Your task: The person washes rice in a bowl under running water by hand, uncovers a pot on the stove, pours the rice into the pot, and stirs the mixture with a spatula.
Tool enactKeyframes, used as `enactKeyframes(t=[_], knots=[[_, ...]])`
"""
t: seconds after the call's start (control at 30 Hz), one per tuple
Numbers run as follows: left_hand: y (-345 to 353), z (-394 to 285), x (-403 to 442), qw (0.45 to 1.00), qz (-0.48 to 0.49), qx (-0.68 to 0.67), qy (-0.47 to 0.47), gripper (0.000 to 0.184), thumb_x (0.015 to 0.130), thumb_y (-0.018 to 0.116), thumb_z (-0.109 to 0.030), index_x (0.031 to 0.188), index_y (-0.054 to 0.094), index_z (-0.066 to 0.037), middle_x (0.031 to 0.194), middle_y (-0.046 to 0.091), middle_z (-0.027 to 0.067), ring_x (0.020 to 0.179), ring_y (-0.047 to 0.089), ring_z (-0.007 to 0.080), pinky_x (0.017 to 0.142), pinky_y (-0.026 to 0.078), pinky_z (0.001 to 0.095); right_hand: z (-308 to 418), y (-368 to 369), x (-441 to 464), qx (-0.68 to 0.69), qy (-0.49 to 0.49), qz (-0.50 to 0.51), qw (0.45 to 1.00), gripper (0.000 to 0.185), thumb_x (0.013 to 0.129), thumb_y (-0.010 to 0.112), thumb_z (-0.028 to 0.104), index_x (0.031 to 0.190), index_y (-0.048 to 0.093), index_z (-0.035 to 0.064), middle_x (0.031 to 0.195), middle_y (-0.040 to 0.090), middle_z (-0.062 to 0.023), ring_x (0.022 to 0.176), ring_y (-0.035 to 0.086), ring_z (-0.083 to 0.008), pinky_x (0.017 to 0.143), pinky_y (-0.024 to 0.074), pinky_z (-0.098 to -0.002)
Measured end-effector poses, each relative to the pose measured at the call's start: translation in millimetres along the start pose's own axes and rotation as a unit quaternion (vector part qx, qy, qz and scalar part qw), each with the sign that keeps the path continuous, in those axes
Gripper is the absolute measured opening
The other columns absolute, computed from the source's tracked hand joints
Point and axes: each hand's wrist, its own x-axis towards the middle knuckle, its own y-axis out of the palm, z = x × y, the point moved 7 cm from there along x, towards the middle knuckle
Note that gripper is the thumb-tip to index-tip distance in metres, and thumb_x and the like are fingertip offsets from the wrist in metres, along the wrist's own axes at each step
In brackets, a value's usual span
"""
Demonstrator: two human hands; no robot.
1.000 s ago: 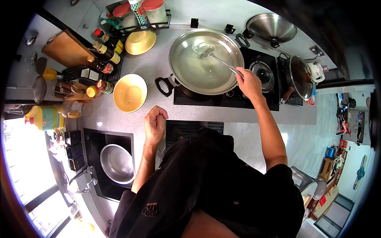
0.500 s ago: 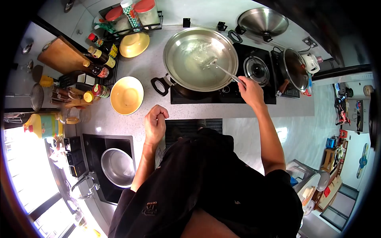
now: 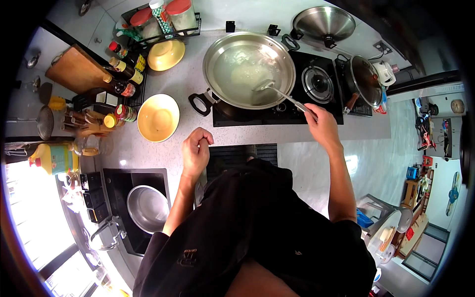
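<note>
Two bare hands are mine in the head view. My right hand (image 3: 325, 129) is closed around the grey handle of a long metal utensil with a broad, flat-looking head (image 3: 289, 99). That head dips into cloudy, pale liquid (image 3: 240, 64) in a wide, round stainless-steel pan with black loop handles (image 3: 210, 67). The pan stands over the left part of a black stovetop (image 3: 331, 113), with its left handle above the grey speckled surface (image 3: 193, 59).

Compared with a second ago, I have drawn the utensil from the middle of the liquid toward the near right wall, and my right hand has come back from the rim toward my body. To my judgement this is one sweep of stirring: it leaves the rippled middle uncovered and works the near side.

My left hand (image 3: 195, 151) is curled into a loose fist by the near edge of the surface, with nothing showing in it; it matches its earlier pose. Closest to it is a round, yellow open bowl (image 3: 158, 119). Farther left, a plain silver metal pot (image 3: 148, 208) sits in a black rectangular sink (image 3: 115, 190).
</note>
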Motion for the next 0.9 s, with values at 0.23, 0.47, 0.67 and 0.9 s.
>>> enactKeyframes(t=[0.23, 0.47, 0.67, 0.9], knots=[[2.9, -0.1, -1.3, 1.0, 0.02, -0.009, -0.009, 0.021, 0.083, 0.044, 0.011, 0.078, 0.06, -0.001, 0.073, 0.061, 0.0098, 0.064, 0.059, 0.0197, 0.062, 0.046, 0.0319, 5.8, -26.0, -16.9, 0.03, 0.001, -0.002, 1.0, 0.028, 0.098, 0.068, 0.019, 0.122, 0.071, 0.005, 0.11, 0.075, -0.0165, 0.094, 0.074, -0.0311, 0.081, 0.0572, -0.0372], [1.8, 3.5, -2.1, 1.0, 0.014, -0.016, 0.002, 0.021, 0.083, 0.044, 0.012, 0.078, 0.06, -0.001, 0.073, 0.061, 0.0099, 0.064, 0.059, 0.0202, 0.062, 0.047, 0.0322, -2.6, -8.7, -18.6, 0.017, 0.039, 0.043, 0.998, 0.029, 0.097, 0.069, 0.021, 0.121, 0.072, 0.0056, 0.109, 0.075, -0.0169, 0.093, 0.074, -0.0311, 0.079, 0.0567, -0.0376], [-3.8, 9.0, -3.8, 1.0, 0.005, 0.001, -0.014, 0.021, 0.083, 0.044, 0.012, 0.077, 0.06, -0.001, 0.072, 0.061, 0.0102, 0.065, 0.059, 0.021, 0.062, 0.047, 0.0325, -10.0, 21.2, -12.2, 0.028, 0.041, 0.046, 0.998, 0.029, 0.097, 0.069, 0.024, 0.121, 0.071, 0.0071, 0.107, 0.075, -0.0159, 0.091, 0.074, -0.0319, 0.079, 0.0562, -0.0391], [-7.2, 10.3, -2.0, 1.0, -0.008, 0.003, -0.024, 0.02, 0.083, 0.044, 0.012, 0.077, 0.06, -0.001, 0.072, 0.061, 0.0101, 0.065, 0.059, 0.0209, 0.062, 0.047, 0.0326, -1.7, 50.0, 4.5, 0.05, 0.018, 0.04, 0.998, 0.028, 0.098, 0.067, 0.024, 0.12, 0.07, 0.0081, 0.105, 0.075, -0.0159, 0.09, 0.074, -0.0331, 0.079, 0.0559, -0.0403]])
